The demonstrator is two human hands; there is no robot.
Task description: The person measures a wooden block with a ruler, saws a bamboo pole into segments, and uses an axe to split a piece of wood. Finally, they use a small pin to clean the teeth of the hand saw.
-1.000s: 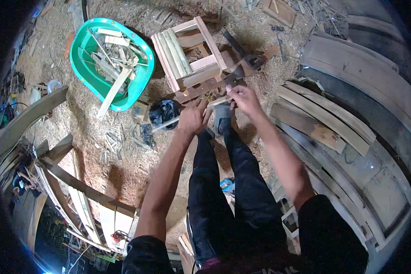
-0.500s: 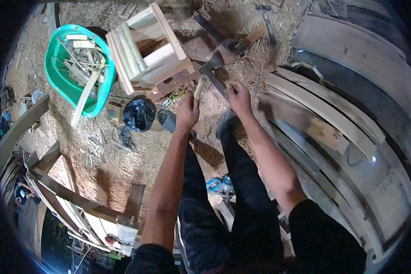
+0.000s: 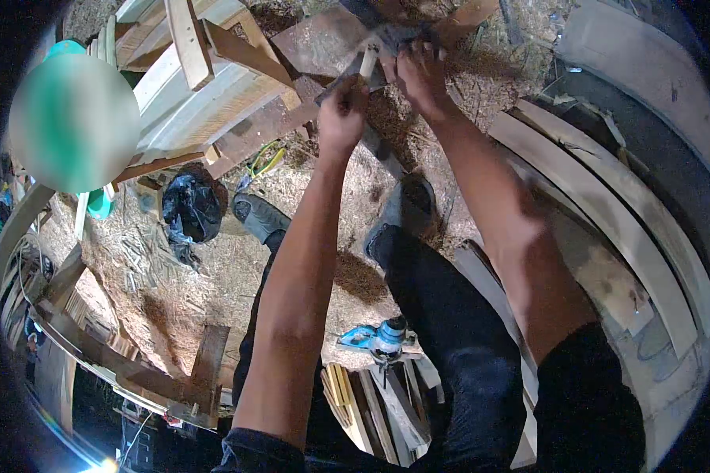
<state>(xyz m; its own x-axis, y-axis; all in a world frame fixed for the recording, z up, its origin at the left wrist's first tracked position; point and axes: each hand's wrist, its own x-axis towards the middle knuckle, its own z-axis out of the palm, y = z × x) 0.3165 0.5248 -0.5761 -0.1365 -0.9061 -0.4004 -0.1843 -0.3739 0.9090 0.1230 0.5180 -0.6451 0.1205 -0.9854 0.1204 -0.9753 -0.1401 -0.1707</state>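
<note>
Both arms have stretched farther out since half a second ago, and the hands now work at the far edge of the view, over the dark board instead of the sawdust.

On the right, long curved planks [image 3: 607, 213] lie stacked side by side, running near to far. At far left a pale wooden stool [image 3: 189, 87] lies tipped on its side, with a green basin [image 3: 95, 203] just left of it, mostly blurred out. The dark board [image 3: 315, 43] lies flat beside the stool, under the hands. A black bag [image 3: 191, 206] sits on the sawdust left of the person's legs, and a blue power tool [image 3: 380, 339] lies near, between them.

The left hand [image 3: 343, 110] is closed in a fist around the near end of a pale stick [image 3: 367, 61]. The stick stands over the board between the two hands, its long axis running near to far and its free end pointing away from the person. The right hand [image 3: 422, 75] is just right of it, fingers curled tight on a dark blade [image 3: 390, 35] that touches the stick's far end; the grip itself is blurred.
</note>
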